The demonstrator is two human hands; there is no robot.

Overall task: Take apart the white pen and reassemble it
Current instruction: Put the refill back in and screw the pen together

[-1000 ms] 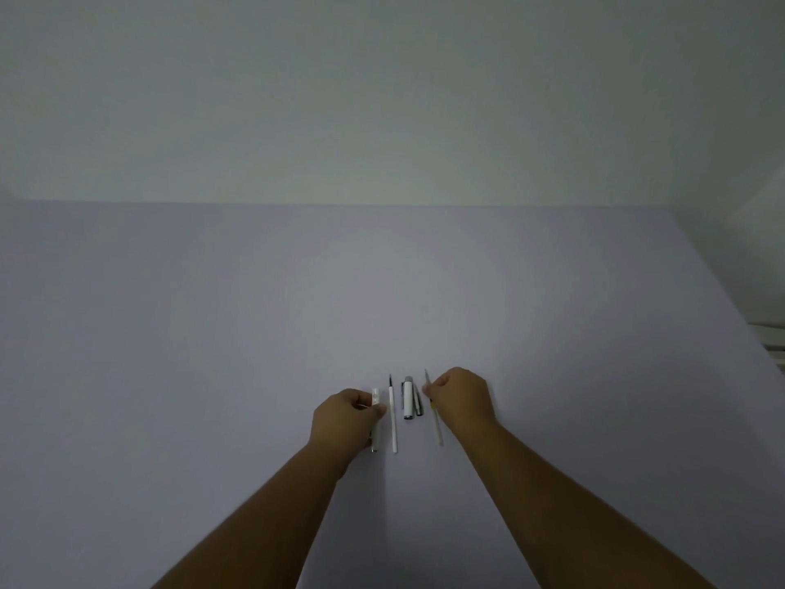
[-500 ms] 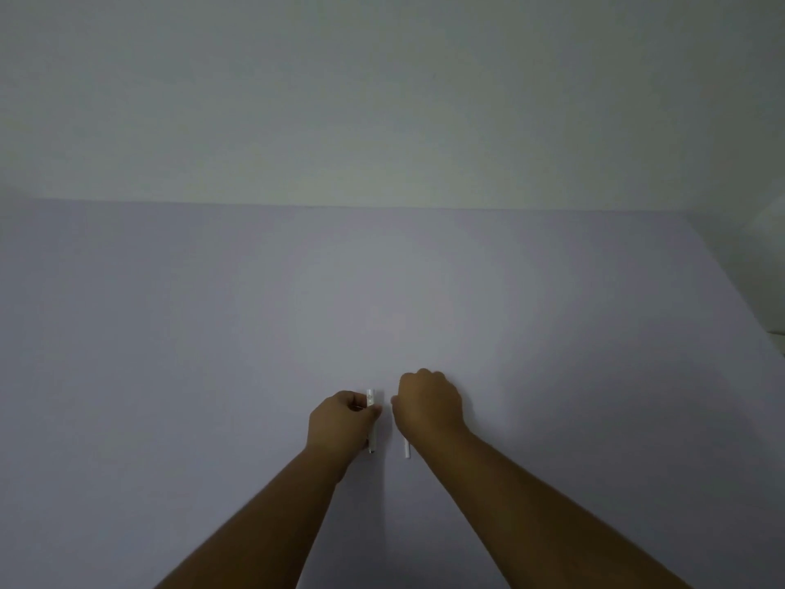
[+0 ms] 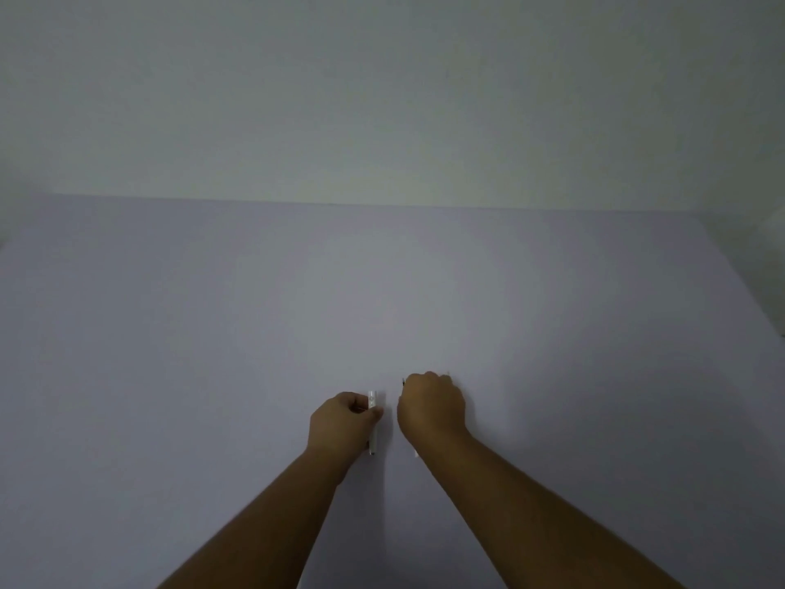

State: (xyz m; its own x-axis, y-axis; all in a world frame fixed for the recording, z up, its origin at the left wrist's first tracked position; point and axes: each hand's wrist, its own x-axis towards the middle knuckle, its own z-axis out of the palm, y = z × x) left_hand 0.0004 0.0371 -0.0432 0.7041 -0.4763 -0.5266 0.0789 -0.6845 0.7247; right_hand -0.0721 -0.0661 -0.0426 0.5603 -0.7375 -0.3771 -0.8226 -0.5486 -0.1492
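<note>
The white pen lies in parts on the pale table (image 3: 212, 354). My left hand (image 3: 340, 427) pinches the white pen barrel (image 3: 372, 401), which points away from me, its lower end showing below the fingers. My right hand (image 3: 431, 408) is closed over the thin white refill (image 3: 416, 454). The refill's dark tip pokes out past the knuckles and its white end shows under the wrist. The pen cap and the thin rod are hidden beneath my right hand, except for a faint sliver at its far right edge.
A plain wall (image 3: 382, 99) rises behind the table's far edge. The table's right edge (image 3: 747, 299) runs diagonally at the right of the view.
My right hand has moved left from the thin rod onto the refill and closed over it, hiding the cap. My left hand still holds the barrel in the same place.
</note>
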